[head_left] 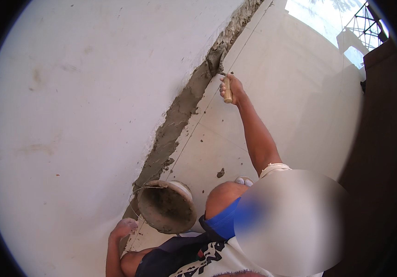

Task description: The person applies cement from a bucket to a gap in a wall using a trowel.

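Observation:
My right hand (233, 88) is closed around the wooden handle of a trowel (227, 92). Its blade, mostly hidden by mortar and seen edge-on, touches a strip of wet grey mortar (180, 113) along the joint between the white wall and the pale surface beside it. My left hand (125, 228), dusty, rests at the lower end of that strip, close to the bucket's wire handle. Its fingers look loosely bent with nothing visible in them. A mortar-smeared bucket (184, 189) lies tipped beside my left hand, its mouth facing me, with grey residue inside.
A thin string line (193, 130) runs alongside the mortar strip. Mortar crumbs and a larger lump (220, 173) lie on the pale surface (295, 101). The white wall (83, 106) fills the left side. My bent knee (224, 198) is near the bucket. A brown surface (383, 124) borders the right.

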Demonstrator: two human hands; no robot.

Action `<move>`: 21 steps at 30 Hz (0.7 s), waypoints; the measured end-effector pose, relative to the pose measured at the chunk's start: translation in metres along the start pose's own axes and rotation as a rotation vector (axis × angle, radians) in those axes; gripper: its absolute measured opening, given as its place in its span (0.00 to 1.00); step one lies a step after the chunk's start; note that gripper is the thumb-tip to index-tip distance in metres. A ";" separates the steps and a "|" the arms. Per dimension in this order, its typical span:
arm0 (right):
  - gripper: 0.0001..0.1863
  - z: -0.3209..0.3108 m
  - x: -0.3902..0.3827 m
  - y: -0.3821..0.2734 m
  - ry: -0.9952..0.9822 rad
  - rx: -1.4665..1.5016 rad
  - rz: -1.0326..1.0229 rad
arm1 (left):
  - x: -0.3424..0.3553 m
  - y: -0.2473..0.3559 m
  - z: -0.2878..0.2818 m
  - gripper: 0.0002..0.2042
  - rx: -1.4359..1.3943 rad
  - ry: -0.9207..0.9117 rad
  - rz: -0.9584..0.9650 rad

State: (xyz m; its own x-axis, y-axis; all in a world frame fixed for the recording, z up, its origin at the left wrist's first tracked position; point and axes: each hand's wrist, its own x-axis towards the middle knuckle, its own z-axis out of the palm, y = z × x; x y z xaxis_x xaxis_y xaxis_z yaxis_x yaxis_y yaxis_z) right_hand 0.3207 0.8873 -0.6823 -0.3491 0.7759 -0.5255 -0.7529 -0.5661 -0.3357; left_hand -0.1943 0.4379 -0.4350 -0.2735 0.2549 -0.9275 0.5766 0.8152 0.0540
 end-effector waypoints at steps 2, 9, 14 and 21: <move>0.18 0.007 0.001 0.014 0.069 -0.061 -0.010 | 0.000 -0.007 0.007 0.15 -0.114 0.010 0.003; 0.18 0.013 -0.007 0.069 0.036 0.020 -0.012 | 0.012 -0.007 -0.009 0.13 -0.072 -0.070 0.014; 0.18 0.019 -0.007 0.083 -0.063 0.116 -0.045 | 0.028 -0.009 -0.009 0.15 -0.225 -0.059 -0.002; 0.18 0.042 -0.016 0.086 -0.001 0.075 -0.095 | 0.032 -0.018 0.009 0.22 -0.315 -0.051 0.021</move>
State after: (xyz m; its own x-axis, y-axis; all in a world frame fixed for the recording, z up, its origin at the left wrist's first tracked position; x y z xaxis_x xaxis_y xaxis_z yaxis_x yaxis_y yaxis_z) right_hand 0.2380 0.8383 -0.6697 -0.2741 0.8254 -0.4935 -0.8225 -0.4671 -0.3244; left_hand -0.2065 0.4268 -0.4686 -0.2207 0.2535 -0.9418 0.3130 0.9330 0.1778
